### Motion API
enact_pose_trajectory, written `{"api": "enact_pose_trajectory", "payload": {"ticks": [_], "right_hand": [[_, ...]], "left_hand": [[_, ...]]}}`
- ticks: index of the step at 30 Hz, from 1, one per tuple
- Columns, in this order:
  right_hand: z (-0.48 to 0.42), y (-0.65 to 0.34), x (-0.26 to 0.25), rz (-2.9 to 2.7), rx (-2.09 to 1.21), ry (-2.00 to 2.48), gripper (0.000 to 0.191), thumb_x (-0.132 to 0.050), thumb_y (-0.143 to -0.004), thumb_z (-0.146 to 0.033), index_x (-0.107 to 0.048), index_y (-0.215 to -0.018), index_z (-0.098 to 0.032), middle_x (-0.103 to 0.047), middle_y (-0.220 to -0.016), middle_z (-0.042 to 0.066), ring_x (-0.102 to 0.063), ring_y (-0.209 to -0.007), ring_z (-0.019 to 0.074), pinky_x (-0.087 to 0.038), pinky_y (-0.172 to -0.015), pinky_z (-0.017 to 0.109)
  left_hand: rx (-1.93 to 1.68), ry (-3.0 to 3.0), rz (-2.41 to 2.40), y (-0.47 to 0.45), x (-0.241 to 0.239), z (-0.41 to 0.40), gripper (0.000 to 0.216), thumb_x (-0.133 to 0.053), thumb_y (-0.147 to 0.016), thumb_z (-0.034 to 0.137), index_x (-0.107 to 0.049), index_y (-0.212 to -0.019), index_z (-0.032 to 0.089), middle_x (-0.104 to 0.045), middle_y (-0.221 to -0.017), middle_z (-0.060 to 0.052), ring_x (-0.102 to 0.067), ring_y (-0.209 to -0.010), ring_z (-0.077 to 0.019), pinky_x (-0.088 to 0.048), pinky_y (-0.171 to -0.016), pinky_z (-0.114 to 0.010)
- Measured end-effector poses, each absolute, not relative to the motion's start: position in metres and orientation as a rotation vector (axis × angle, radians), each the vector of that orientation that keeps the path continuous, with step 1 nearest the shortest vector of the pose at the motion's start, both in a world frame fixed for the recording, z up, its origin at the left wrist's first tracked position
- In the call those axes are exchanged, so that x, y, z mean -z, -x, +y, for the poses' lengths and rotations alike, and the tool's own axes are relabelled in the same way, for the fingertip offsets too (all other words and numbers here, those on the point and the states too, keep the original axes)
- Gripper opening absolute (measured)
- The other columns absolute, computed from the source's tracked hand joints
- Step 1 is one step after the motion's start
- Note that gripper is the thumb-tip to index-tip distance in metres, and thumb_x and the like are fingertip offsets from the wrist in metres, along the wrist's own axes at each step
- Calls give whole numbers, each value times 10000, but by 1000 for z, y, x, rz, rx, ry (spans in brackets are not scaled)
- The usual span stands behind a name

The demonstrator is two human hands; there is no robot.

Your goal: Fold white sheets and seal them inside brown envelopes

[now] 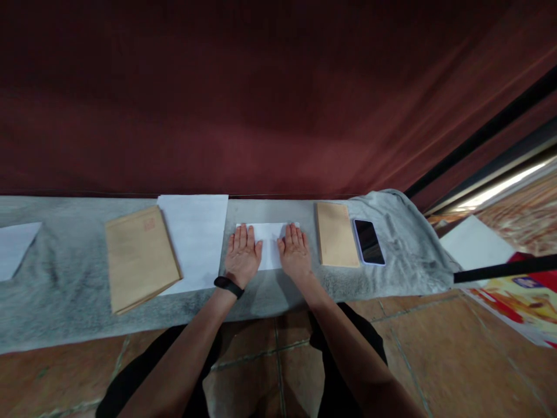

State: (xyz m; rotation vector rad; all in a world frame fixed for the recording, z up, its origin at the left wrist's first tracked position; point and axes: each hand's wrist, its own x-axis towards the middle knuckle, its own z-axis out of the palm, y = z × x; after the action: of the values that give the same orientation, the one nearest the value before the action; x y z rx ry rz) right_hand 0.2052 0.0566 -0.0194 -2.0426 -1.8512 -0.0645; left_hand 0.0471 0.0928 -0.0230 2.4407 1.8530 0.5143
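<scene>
A small white sheet of paper (270, 247), possibly folded, lies across the grey cloth in front of me. My left hand (242, 252) rests flat on its left end, palm down, fingers stretched out. On the right end, my right hand (295, 249) lies flat too, with its fingers extended. Both hands press on the paper without gripping it. A stack of white paper (195, 238) is left of my left hand, partly under brown envelopes (141, 255). Right of my right hand lies a smaller stack of brown envelopes (337, 235).
A phone (369, 242) lies beside the right envelopes. The grey cloth (73, 261) covers a long narrow surface against a dark red curtain (261, 116). Another white sheet (17, 247) is at far left. A colourful box (526, 302) stands at right above the tiled floor (435, 348).
</scene>
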Motion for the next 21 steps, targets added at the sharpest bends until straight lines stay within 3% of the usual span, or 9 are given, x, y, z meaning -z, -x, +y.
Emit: {"api": "enact_pose_trajectory", "payload": {"ticks": [5,10,21], "right_hand": [[68,-183,17,-2010,-97,1896,538,-328,-1088,-358,-396,-1557,-105,-377,-1618,132,-348,-1511,237,-257,-1255,447],[75,-170,21,-2010,-120,1943,534,-338,-1086,-374,-413,-1551,-123,-370,-1624,105,-350,-1510,243,-223,-1264,451],[77,-188,33,-1889,66,1983,584,-323,-1085,-419,-418,-1537,-60,-423,-1583,184,-389,-1483,295,-280,-1224,497]], "left_hand": [[-494,-2441,1825,-46,20,91,590,-316,-1019,321,-393,-1551,77,-306,-1645,-202,-243,-1548,-331,-235,-1240,-546],[-466,-2443,1811,-46,16,90,579,-317,-1012,286,-398,-1554,101,-299,-1651,-192,-230,-1552,-328,-246,-1237,-540],[-482,-2443,1833,-46,19,90,597,-330,-1027,367,-406,-1544,78,-299,-1646,-211,-236,-1549,-338,-225,-1241,-542]]}}
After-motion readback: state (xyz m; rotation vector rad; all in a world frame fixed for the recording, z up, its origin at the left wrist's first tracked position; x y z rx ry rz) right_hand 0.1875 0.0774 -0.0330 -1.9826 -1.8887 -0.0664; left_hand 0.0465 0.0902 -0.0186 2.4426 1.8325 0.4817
